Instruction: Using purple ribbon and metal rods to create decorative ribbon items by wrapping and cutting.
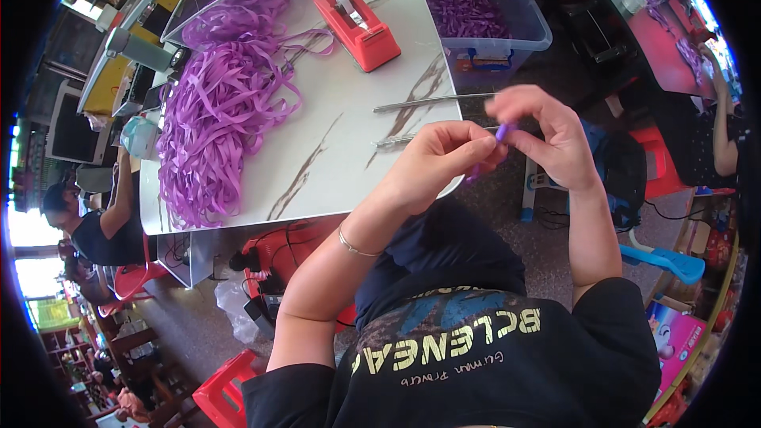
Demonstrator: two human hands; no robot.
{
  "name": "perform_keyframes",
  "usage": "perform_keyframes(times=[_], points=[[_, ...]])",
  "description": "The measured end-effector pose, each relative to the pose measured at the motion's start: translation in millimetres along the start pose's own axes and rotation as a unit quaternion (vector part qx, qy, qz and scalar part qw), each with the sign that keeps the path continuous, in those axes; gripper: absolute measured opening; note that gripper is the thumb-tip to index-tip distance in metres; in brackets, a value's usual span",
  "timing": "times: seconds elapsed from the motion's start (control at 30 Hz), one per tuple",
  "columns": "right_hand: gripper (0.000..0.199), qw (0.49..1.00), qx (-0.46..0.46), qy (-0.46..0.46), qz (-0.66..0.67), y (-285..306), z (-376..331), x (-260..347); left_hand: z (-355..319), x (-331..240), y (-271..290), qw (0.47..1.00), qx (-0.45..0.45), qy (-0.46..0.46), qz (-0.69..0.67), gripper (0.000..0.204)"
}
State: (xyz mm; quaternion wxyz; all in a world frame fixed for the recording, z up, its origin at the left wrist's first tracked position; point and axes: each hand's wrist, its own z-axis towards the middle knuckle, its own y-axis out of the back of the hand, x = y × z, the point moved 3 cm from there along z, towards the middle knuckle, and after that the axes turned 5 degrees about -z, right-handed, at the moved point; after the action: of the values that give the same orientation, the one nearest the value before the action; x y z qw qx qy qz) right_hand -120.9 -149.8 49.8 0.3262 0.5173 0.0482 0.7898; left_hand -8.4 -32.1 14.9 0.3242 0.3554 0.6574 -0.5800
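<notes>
My left hand (pixel 450 155) is over the table's right edge, its thumb and fingers pinched on a small loop of purple ribbon (pixel 502 133). A short end of the ribbon hangs below those fingers. My right hand (pixel 552 133) is close on the right, thumb tip at the loop. Its fingers arch above, apart from the thumb and partly blurred. Two thin metal rods (pixel 428 102) lie at the table edge, pointing toward my hands. On the left of the table is a big heap of loose purple ribbon (pixel 218 123).
A red tape dispenser (pixel 358 28) stands on the white marbled table (pixel 317 166). Beyond its right edge is a clear plastic bin (pixel 495 51) of purple pieces. A grey-green bottle (pixel 139 49) is past the heap. Other people sit at the left and far right. Red stools (pixel 230 392) stand nearby.
</notes>
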Motion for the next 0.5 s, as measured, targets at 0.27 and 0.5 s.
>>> perform_keyframes(times=[0.27, 0.5], points=[[0.015, 0.950, -0.157, -0.234, 0.135, -25.0, -33.1, -6.3, 15.9, 5.4, -0.7, 0.981, -0.114, -0.147, 0.051, 0.016], [0.017, 0.922, -0.068, -0.290, 0.247, -51.1, -47.3, -4.5, 19.9, 5.4, -2.8, 0.980, -0.133, -0.125, 0.083, 0.015]])
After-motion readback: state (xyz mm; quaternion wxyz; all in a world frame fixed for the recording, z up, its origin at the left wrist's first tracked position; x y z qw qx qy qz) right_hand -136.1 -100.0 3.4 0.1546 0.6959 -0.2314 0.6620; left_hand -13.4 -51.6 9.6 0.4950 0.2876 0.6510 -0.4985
